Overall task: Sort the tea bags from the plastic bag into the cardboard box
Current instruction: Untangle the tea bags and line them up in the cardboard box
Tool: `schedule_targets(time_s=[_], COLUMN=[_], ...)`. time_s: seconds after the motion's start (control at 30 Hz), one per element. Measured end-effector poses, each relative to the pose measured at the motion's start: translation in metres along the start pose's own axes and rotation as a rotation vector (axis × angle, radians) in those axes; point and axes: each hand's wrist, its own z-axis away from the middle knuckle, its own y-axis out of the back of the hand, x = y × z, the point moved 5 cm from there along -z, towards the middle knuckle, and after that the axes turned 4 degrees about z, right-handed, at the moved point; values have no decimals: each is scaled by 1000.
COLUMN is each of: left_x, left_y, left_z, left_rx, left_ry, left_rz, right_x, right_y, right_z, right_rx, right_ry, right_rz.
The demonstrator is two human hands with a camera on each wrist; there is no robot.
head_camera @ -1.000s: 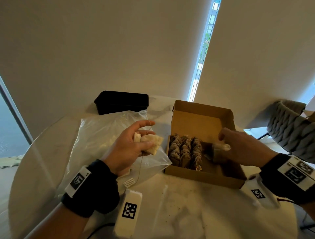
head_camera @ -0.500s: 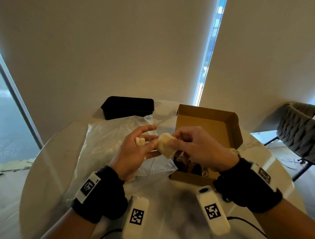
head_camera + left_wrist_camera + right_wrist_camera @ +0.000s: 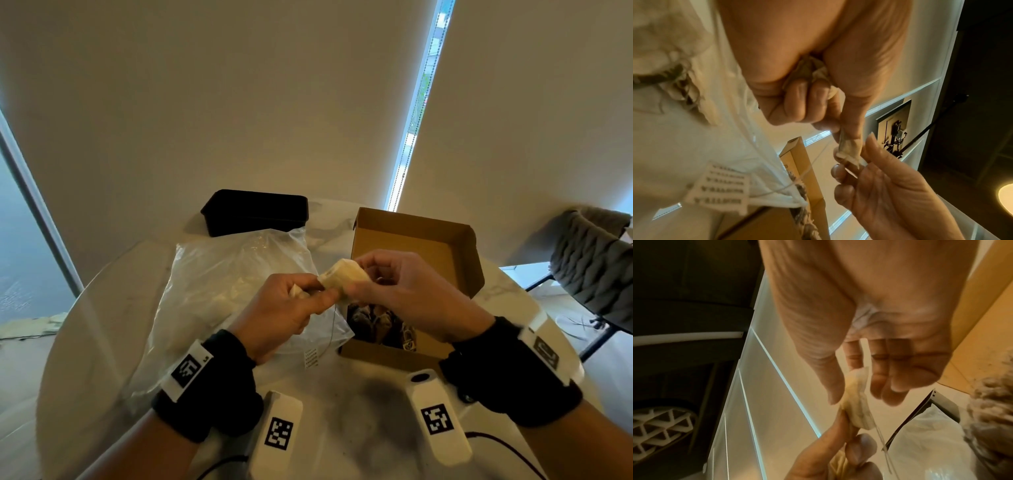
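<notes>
I see left hand (image 3: 284, 308) pinching tea bag (image 3: 344, 279), second bag balled in its palm | right hand (image 3: 400, 291) pinching same bag's other end | cardboard box (image 3: 416, 240) open directly under right hand, near wall just beyond my knuckles | plastic bag (image 3: 222, 284) under left hand

My right grip (image 3: 855, 386) pinches a pale tea bag (image 3: 857, 404) between thumb and fingers, while my left grip (image 3: 838, 451) holds its lower end, string (image 3: 885, 449) dangling.
</notes>
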Motion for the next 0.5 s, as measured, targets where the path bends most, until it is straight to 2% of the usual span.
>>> schedule_targets(time_s=[0.13, 0.27, 0.33, 0.5], left_x=[5, 17, 27, 41], left_y=[-1, 2, 5, 34], left_z=[3, 6, 8, 7], left_rx=[-38, -49, -51, 91], left_ry=[-12, -32, -47, -100], left_rz=[-16, 79, 152, 377], right_x=[-5, -8, -6, -3], right_y=[2, -16, -29, -22], right_z=[-2, -4, -2, 15], right_rx=[-33, -237, -293, -310], right_ry=[28, 36, 21, 23], right_rz=[108, 97, 58, 80])
